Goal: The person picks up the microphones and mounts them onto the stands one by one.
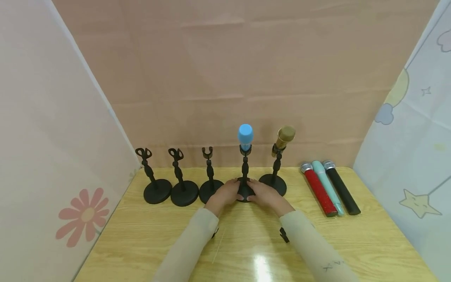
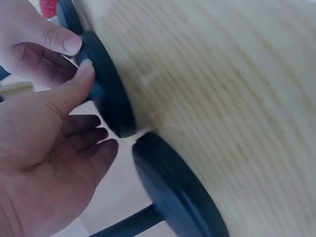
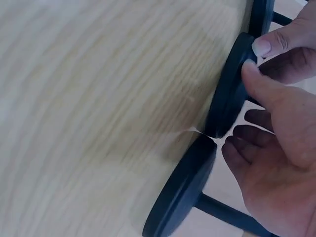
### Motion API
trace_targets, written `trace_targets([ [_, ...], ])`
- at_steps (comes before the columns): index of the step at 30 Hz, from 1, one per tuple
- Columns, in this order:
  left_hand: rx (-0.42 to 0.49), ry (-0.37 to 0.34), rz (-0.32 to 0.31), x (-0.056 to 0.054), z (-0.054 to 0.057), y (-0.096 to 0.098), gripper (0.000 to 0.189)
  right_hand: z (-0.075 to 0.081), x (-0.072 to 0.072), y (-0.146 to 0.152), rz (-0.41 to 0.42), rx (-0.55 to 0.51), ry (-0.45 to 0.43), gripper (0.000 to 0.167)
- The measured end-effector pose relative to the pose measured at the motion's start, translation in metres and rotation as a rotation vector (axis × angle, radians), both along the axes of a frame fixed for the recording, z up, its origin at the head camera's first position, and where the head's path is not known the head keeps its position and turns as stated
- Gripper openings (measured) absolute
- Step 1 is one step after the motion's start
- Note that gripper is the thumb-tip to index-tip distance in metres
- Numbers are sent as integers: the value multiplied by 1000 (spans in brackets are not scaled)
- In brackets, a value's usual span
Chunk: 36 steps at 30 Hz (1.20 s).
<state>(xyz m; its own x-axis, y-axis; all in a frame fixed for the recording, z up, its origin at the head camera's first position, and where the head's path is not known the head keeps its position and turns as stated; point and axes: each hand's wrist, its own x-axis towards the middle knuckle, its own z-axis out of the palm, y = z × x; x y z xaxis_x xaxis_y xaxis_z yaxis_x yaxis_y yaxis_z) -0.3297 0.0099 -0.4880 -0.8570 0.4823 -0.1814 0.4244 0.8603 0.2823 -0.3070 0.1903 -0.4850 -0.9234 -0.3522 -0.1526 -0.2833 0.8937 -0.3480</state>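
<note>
A blue-headed microphone sits upright in the clip of a black microphone stand. From the left side my left hand holds its round base, thumb on top near the front edge. My right hand holds the same base from the right, and the two thumbs almost meet in both wrist views. The base rests on the table, between two neighbouring stands. On its right, another stand carries a gold microphone, tilted to the right.
Left of my hands stand three bare microphone stands in a row: one with a U-shaped clip and two with looped clips. At the right lie a red microphone, a mint one and a black one. A paper-covered wall closes the back.
</note>
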Motion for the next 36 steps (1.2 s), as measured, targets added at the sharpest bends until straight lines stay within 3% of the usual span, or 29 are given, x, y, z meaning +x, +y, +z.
trace_targets([
  [4,65,64,8,14,4,-13,61,9,11,8,-15,-25,114,57],
  [9,165,67,43,28,21,-42,52,26,23,37,-67,-69,212,48],
  [16,157,82,137,31,35,-89,37,43,30,106,-273,-17,229,54],
  [20,167,71,185,26,30,-106,38,44,31,140,-344,9,205,57],
  [24,213,47,195,18,18,-112,49,39,34,161,-447,33,111,60],
  [31,257,7,213,4,-2,-112,69,25,34,175,-565,34,56,54],
  [36,269,-27,216,0,-9,-109,76,14,28,177,-615,31,56,41],
])
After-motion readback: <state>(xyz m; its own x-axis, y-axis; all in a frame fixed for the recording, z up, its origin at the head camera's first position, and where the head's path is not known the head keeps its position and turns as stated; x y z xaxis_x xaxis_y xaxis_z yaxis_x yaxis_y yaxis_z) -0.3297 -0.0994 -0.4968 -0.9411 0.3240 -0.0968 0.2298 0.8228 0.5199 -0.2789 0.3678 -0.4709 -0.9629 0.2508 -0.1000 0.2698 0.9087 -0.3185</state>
